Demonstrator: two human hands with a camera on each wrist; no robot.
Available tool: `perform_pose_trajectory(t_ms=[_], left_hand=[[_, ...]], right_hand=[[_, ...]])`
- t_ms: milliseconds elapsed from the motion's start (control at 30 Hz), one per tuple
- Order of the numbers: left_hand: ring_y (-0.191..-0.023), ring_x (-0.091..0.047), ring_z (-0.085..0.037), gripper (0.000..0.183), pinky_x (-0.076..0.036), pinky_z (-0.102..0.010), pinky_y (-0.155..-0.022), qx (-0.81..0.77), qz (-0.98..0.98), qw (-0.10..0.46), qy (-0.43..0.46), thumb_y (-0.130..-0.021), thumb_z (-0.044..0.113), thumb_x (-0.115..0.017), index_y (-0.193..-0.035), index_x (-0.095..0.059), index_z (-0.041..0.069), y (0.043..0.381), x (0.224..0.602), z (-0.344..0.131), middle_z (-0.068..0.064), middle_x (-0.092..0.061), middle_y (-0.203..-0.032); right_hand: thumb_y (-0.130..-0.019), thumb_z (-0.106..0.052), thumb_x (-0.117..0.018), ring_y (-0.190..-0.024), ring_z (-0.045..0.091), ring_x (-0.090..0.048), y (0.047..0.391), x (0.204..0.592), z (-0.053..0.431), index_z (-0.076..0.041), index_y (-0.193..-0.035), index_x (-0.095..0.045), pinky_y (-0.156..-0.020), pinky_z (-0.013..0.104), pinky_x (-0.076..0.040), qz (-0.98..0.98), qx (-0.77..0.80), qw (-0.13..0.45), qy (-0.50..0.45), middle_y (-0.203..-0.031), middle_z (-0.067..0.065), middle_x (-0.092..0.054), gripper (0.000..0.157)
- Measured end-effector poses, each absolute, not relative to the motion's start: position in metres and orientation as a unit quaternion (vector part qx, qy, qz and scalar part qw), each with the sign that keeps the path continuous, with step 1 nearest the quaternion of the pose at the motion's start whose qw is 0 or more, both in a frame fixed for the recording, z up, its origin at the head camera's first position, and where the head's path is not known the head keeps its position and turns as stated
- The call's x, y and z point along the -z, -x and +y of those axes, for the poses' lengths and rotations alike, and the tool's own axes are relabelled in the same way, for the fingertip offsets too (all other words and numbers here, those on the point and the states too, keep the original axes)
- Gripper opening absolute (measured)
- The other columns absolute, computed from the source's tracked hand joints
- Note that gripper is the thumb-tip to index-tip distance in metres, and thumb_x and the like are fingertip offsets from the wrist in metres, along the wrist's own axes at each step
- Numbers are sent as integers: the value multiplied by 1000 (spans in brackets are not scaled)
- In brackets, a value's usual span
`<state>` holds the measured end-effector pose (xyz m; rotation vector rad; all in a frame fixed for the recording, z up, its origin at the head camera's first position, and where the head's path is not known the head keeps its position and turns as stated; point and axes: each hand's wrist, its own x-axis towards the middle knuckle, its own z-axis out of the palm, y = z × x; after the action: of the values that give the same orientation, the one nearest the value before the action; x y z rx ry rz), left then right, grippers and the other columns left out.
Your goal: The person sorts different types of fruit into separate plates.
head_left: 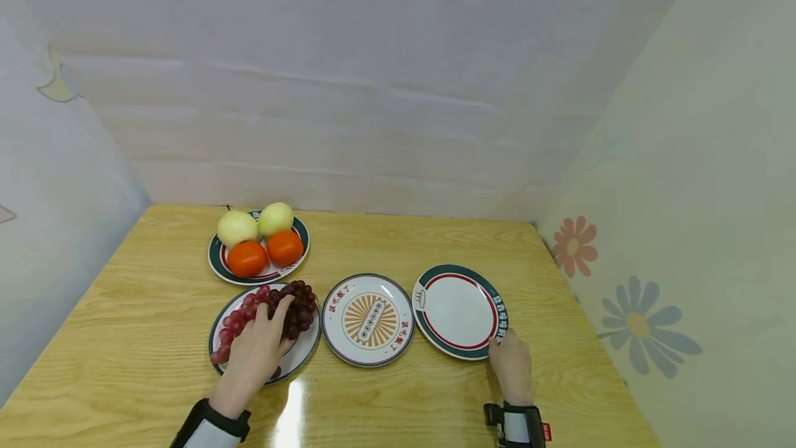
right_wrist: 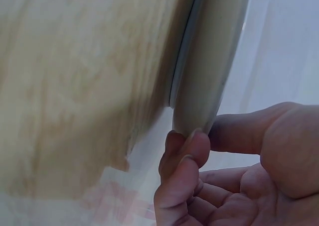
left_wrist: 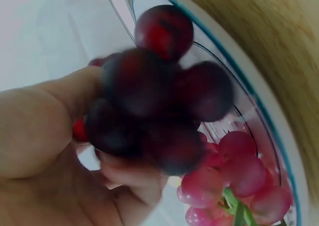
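Note:
My left hand (head_left: pixel 256 350) grips a bunch of dark purple grapes (left_wrist: pixel 144 91), thumb on one side and fingers curled on the other, over the left plate (head_left: pixel 306 348). Beside it on that plate lies a bunch of pinkish-red grapes (left_wrist: pixel 234 181). At the near right rim of a green-rimmed oval plate (head_left: pixel 460 310), my right hand (head_left: pixel 511 365) pinches the edge between thumb and curled fingers; the right wrist view shows the plate's underside. Between these two plates sits a round white plate (head_left: pixel 368 358) with an orange sunburst print.
Behind the grape plate stands another green-rimmed plate (head_left: pixel 218 265) bearing two pale yellow fruits (head_left: pixel 238 228) and two orange fruits (head_left: pixel 247 259). The wooden table (head_left: pixel 398 406) meets a pale draped sheet (head_left: pixel 348 88) at the back, with a flower-printed covering (head_left: pixel 684 227) at the right.

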<state>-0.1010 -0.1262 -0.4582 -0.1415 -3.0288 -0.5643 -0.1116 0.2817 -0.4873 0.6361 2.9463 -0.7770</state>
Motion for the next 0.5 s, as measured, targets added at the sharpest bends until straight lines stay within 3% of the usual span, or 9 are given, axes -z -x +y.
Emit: perform_pose_trajectory(t_ms=[133, 300, 500], left_hand=[[-63, -51, -31, 66, -46, -37, -40, 143, -989, 4, 40, -76, 18, -75, -134, -41, 21, 100, 459, -126, -24, -54, -99], [-77, -54, -39, 65, -52, -47, -48, 117, -992, -10, 45, -79, 19, -73, -135, -41, 22, 99, 460, -123, -27, -55, -99], [-86, -54, -44, 63, -53, -52, -53, 114, -992, -18, 41, -81, 19, -71, -136, -42, 23, 103, 462, -120, -31, -54, -105]], right_hand=[[-91, -7, -51, -66, 25, -57, 111, 489, 282, 20, -116, -48, -47, 26, -43, 947, 247, 14, -207, -103, 38, -59, 38], [-91, -7, -52, -67, 24, -58, 111, 488, 281, 20, -116, -49, -48, 27, -44, 947, 247, 12, -205, -104, 37, -59, 37], [-91, -7, -51, -73, 28, -61, 112, 488, 281, 19, -118, -48, -54, 34, -51, 947, 244, 14, -208, -107, 38, -58, 38]])
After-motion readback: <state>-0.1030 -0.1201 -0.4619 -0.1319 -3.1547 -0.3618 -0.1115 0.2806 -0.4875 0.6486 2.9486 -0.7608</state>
